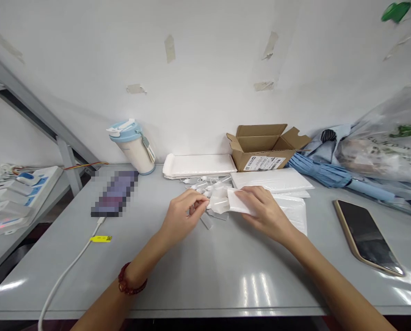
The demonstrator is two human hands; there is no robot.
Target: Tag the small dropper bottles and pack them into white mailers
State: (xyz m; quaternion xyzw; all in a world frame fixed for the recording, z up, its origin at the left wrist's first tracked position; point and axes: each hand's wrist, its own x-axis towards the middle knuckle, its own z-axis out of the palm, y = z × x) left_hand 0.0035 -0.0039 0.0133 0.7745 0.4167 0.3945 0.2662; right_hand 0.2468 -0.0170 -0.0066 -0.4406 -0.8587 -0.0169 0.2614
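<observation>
Packet (238, 202), small, white, flat, sits near the middle of the desk (198, 271), pinned under the right hand (263, 209). Grip there: fingers curled over the packet's top edge, thumb tucked under, closed on it. Left hand (184, 214) meets it from the other side; fingertips pinched together at the packet's open end, on what looks like a small clear plastic piece (208, 219), though whether it is truly held or only touched I cannot tell. Red bead bracelet (131, 280) on the left wrist.

Just behind the hands: a scatter of little white parts (205, 184), tangled, too small to make out. Just beside the right hand, a stack of white packets (274, 180); behind that, an open cardboard box (263, 147) and a flat white tray (198, 165). Blue-lidded cup (132, 147) near the wall at left. Phone (369, 236) lies well apart at right, near the desk's front edge. Folded blue umbrella (329, 172) and plastic bags (384, 147) at far right. White cable (67, 276) with a yellow tag (101, 238) runs off the front left.

Risks, as judged: the clear piece is slick and tiny, so a loose pinch could let it drop among the white parts and be lost against them. Tugging the packet hard could tear it. A sweeping right elbow could nudge the phone toward the edge.
</observation>
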